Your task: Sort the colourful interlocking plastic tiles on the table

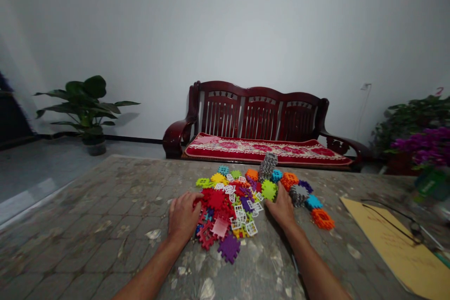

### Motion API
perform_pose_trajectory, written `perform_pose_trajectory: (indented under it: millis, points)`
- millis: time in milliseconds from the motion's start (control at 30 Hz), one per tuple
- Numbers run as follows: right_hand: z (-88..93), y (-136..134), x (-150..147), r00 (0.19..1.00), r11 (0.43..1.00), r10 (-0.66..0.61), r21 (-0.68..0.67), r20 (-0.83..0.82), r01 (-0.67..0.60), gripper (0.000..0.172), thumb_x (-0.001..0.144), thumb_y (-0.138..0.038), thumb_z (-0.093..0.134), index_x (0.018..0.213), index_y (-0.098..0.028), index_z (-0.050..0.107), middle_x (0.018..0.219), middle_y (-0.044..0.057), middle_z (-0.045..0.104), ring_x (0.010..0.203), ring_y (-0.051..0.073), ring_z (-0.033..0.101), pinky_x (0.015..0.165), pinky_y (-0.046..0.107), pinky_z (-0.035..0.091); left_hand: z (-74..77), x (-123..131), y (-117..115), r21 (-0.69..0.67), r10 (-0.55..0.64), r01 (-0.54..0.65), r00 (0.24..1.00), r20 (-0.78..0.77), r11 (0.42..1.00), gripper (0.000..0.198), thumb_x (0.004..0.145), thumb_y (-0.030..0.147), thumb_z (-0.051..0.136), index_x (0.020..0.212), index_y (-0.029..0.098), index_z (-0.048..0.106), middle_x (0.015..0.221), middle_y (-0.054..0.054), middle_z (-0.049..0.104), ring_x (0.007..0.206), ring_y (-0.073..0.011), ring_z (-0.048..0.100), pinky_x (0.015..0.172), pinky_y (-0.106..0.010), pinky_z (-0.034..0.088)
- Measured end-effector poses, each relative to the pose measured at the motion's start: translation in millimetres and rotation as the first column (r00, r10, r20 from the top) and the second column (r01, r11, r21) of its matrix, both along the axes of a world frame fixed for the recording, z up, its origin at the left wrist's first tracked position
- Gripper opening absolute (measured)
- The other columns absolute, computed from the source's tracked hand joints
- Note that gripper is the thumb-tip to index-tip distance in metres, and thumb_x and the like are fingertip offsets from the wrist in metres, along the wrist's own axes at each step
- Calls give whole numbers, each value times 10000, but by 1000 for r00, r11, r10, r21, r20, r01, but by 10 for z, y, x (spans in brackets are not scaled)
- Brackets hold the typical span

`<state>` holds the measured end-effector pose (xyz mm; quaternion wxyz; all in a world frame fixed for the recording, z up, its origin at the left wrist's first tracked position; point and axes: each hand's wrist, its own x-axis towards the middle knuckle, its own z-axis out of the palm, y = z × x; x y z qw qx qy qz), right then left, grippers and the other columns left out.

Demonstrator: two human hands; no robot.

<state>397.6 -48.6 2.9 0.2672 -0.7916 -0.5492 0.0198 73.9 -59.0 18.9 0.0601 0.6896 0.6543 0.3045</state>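
My two forearms (154,265) are nearest, over the patterned table cover (105,239). The pile of toothed plastic pieces (217,199) lies between my hands, which perhaps flank it so that it does not spread. My left hand (183,214) bends at its red edge, my right hand (282,205) is beside the lime-green piece (269,190); whether either one's fingers grasp something, I cannot tell. Stacks (298,195) near the right hand, probably grouped by colour, limit its room. White window frames (241,213) cover some pieces; yellow paper (390,239) lies farther right.
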Motion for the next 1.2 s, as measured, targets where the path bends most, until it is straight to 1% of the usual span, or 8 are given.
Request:
perform_pose_trajectory:
  millis: [200, 333, 400, 533, 667, 833, 1033, 1200]
  points:
    - [46, 87, 47, 1000, 995, -11, -97, -7, 11, 677, 898, -431, 432, 1504, -163, 293, 1506, 148, 409, 1382, 322, 377, 1072, 445, 340, -16, -1, 1, 10, -3, 3, 1000, 13, 1000, 283, 880, 227, 479, 1040, 261, 709, 1160, -39, 716, 1229, -254, 551, 1092, -462, 331]
    - [136, 178, 46, 1000, 989, 4, -147, 18, -2, 643, 933, -399, 370, 1488, -80, 312, 1456, 193, 459, 1339, 336, 421, 1055, 445, 352, -34, -1, 8, 13, 0, 0, 1000, 26, 1000, 275, 878, 230, 484, 1029, 270, 711, 1154, -32, 718, 1231, -244, 549, 1097, -455, 328]
    - [177, 207, 27, 999, 984, 11, -175, 50, -2, 636, 932, -382, 371, 1477, -57, 324, 1405, 215, 500, 1295, 344, 461, 1029, 454, 372, -33, 0, 9, 14, -1, 1, 1000, 27, 1000, 270, 876, 230, 488, 1022, 273, 712, 1152, -29, 718, 1222, -240, 555, 1094, -448, 332]
    - [217, 212, 1, 995, 974, -23, -221, 97, 44, 603, 906, -412, 433, 1437, -128, 413, 1315, 203, 560, 1199, 346, 536, 966, 455, 414, -14, 5, 2, 10, 4, -4, 1000, 26, 1000, 266, 870, 221, 496, 1018, 271, 711, 1144, -28, 721, 1219, -244, 559, 1090, -450, 335]
    - [231, 217, 14, 997, 973, 2, -232, 79, 17, 613, 881, -474, 464, 1402, -150, 471, 1263, 184, 593, 1197, 351, 539, 949, 431, 429, -3, 4, -5, 9, -3, 3, 1000, 30, 1000, 267, 868, 220, 500, 1025, 263, 712, 1149, -35, 721, 1224, -250, 557, 1088, -456, 338]
    - [259, 285, 16, 995, 966, 36, -257, 93, -11, 661, 887, -550, 428, 1417, -157, 467, 1304, 173, 590, 1203, 356, 543, 960, 449, 427, -13, -2, 1, 10, -4, 3, 999, 33, 1000, 269, 863, 214, 502, 1015, 272, 717, 1142, -26, 726, 1217, -240, 559, 1090, -444, 341]
    - [256, 307, 33, 997, 976, 24, -216, 76, -7, 687, 810, -622, 538, 1322, -165, 569, 1200, 181, 635, 1137, 335, 587, 935, 425, 447, -26, 6, 5, 9, 5, -5, 1000, 26, 1000, 266, 875, 222, 492, 1011, 283, 713, 1145, -18, 725, 1229, -238, 554, 1097, -443, 332]
    - [190, 349, 44, 998, 989, 64, -138, 16, -61, 629, 757, -523, 639, 1269, -161, 601, 1167, 155, 643, 1072, 279, 626, 917, 351, 460, -14, 6, 2, 1, 2, -2, 1000, 24, 1000, 269, 871, 218, 495, 1024, 279, 707, 1156, -13, 721, 1251, -237, 541, 1108, -443, 323]
